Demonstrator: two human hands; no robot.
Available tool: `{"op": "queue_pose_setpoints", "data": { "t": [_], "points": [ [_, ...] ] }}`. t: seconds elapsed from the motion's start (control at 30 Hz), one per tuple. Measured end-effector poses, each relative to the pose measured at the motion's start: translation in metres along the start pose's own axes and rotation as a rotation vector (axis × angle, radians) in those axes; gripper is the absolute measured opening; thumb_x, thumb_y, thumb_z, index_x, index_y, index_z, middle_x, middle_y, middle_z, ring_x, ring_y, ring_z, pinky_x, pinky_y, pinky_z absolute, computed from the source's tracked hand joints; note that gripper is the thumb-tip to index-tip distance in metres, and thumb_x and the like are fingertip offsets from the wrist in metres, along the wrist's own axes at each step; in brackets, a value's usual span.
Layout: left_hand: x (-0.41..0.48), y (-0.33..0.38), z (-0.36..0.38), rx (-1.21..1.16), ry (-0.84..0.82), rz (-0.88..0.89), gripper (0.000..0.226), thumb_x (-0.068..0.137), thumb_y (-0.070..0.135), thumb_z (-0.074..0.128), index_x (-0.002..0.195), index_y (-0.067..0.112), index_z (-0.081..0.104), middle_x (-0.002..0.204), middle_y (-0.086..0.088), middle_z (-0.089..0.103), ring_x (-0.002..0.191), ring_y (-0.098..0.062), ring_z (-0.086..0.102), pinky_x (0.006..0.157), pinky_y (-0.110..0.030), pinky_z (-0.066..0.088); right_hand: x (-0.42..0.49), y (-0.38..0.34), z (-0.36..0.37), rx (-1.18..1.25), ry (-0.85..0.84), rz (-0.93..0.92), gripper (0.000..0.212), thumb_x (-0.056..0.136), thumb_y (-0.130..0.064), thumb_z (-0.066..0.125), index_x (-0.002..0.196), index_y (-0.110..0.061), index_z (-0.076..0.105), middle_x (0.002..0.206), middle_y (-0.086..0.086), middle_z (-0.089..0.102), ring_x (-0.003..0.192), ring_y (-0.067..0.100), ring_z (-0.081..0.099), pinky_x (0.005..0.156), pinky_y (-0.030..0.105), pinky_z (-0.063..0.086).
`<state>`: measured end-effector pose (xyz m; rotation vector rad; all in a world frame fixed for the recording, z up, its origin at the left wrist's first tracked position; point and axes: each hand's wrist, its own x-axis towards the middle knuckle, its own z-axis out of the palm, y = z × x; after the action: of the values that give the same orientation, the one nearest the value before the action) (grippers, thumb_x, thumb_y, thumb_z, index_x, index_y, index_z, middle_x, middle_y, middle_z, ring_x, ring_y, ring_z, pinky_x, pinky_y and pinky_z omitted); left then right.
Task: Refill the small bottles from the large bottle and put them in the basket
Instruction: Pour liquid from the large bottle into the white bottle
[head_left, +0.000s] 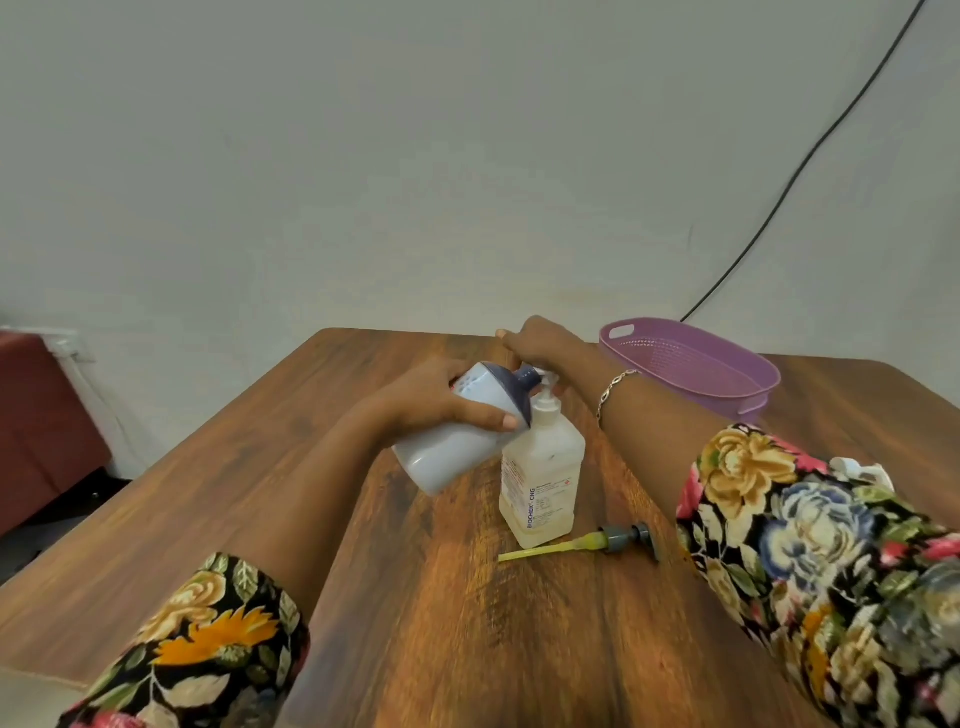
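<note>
Broadly, wooden surface (260, 493) across the lower half, corners cut off at both edges of view.

At far right, purple basket (696, 366), oval, long axis slanting from far-left to near-right, near-left side partly hidden behind the right forearm.

Lifted off the surface at centre, white bottle (452, 452), tilted, long axis running from low near-left to high far-right, base toward the camera, dark blue neck pointing up and right at the top of the clear bottle (543, 467). Touching there or just apart: hard to make out.

Clear bottle standing upright on the surface, long axis vertical, printed label facing the camera, upper-left shoulder hidden behind the white bottle.

Left hand (441, 400) wrapped over the white bottle's upper part, fingers curled round the far side, thumb pressed along the near side by the dark collar.

Right hand (540, 345) reaching over the clear bottle's white nozzle, fingers bent downward, mostly hidden behind the dark neck; gripping or only touching, impossible to tell.

Just in front of the clear bottle, loose pump (608, 539) lying flat, grey head pointing right, yellow tube pointing left.

On the right wrist, thin bracelet (610, 392).
</note>
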<state>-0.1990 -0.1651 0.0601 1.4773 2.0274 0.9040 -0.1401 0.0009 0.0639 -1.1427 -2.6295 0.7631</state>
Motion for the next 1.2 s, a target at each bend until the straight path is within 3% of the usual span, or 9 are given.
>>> {"op": "queue_pose_setpoints", "data": {
  "t": [0.07,0.13,0.23,0.33,0.57,0.77,0.93,1.03,1.2],
  "points": [
    [0.0,0.003,-0.002,0.023,0.01,-0.002,0.036,0.072,0.037,0.075,0.1,0.023,0.058,0.092,0.002,0.065,0.08,-0.014,0.064,0.064,-0.025,0.054,-0.003,-0.003,-0.002,-0.019,-0.023,0.003,0.045,0.098,-0.041,0.037,0.092,-0.003,0.061,0.094,0.014,0.059,0.07,0.026,0.054,0.06,0.029,0.04],
    [-0.001,0.002,-0.001,0.043,0.002,-0.012,0.032,0.072,0.037,0.075,0.095,0.025,0.057,0.089,0.004,0.064,0.078,-0.013,0.064,0.062,-0.023,0.052,0.0,-0.001,0.003,-0.034,-0.021,0.021,0.042,0.099,-0.041,0.037,0.085,-0.006,0.056,0.106,0.016,0.063,0.08,0.028,0.057,0.066,0.03,0.041],
    [0.0,-0.004,0.005,0.058,-0.028,-0.025,0.028,0.074,0.038,0.073,0.091,0.029,0.053,0.086,0.007,0.061,0.078,-0.011,0.062,0.06,-0.02,0.05,0.0,0.005,0.012,-0.042,0.01,0.062,0.045,0.098,-0.042,0.036,0.111,-0.004,0.057,0.119,0.015,0.06,0.103,0.03,0.057,0.078,0.033,0.04],
    [0.0,-0.007,0.008,0.026,-0.039,-0.02,0.023,0.075,0.036,0.071,0.086,0.031,0.051,0.085,0.007,0.061,0.077,-0.01,0.062,0.058,-0.018,0.049,0.0,0.009,0.014,-0.05,0.054,0.062,0.046,0.098,-0.042,0.036,0.117,-0.004,0.055,0.118,0.014,0.06,0.108,0.031,0.056,0.079,0.033,0.04],
    [0.0,-0.002,0.002,-0.045,-0.01,-0.012,0.037,0.074,0.036,0.073,0.104,0.02,0.057,0.094,-0.001,0.066,0.081,-0.017,0.066,0.062,-0.025,0.054,-0.008,-0.005,-0.003,0.1,-0.047,-0.002,0.049,0.099,-0.038,0.038,0.105,0.004,0.062,0.088,0.014,0.057,0.06,0.022,0.049,0.054,0.032,0.041],
    [0.005,-0.011,0.002,-0.012,-0.034,-0.024,0.03,0.074,0.036,0.072,0.097,0.026,0.056,0.095,-0.001,0.065,0.083,-0.017,0.065,0.064,-0.025,0.054,0.003,0.002,0.009,0.028,-0.033,0.021,0.037,0.098,-0.039,0.038,0.093,-0.008,0.056,0.081,0.012,0.058,0.076,0.026,0.052,0.066,0.029,0.038],
    [0.003,-0.013,0.006,-0.038,-0.04,-0.033,0.022,0.076,0.035,0.07,0.088,0.031,0.052,0.088,0.004,0.063,0.078,-0.012,0.064,0.058,-0.021,0.05,0.004,0.006,0.015,-0.005,0.008,0.041,0.046,0.098,-0.04,0.038,0.065,-0.01,0.046,0.068,0.007,0.053,0.061,0.022,0.051,0.052,0.026,0.034],
    [0.0,-0.009,0.005,-0.045,-0.024,-0.022,0.025,0.076,0.035,0.071,0.094,0.028,0.054,0.09,0.003,0.063,0.079,-0.013,0.064,0.059,-0.021,0.05,0.001,0.004,0.01,0.026,0.029,0.009,0.043,0.097,-0.039,0.04,0.088,-0.003,0.061,0.091,0.014,0.06,0.079,0.026,0.052,0.067,0.028,0.038],
    [-0.001,-0.001,-0.002,0.012,0.019,-0.003,0.041,0.074,0.035,0.073,0.108,0.019,0.057,0.096,0.0,0.064,0.082,-0.014,0.063,0.066,-0.025,0.054,-0.006,-0.007,-0.001,0.088,-0.047,-0.025,0.049,0.099,-0.038,0.036,0.114,0.003,0.06,0.099,0.017,0.058,0.092,0.031,0.055,0.079,0.036,0.043]
  ]
}}
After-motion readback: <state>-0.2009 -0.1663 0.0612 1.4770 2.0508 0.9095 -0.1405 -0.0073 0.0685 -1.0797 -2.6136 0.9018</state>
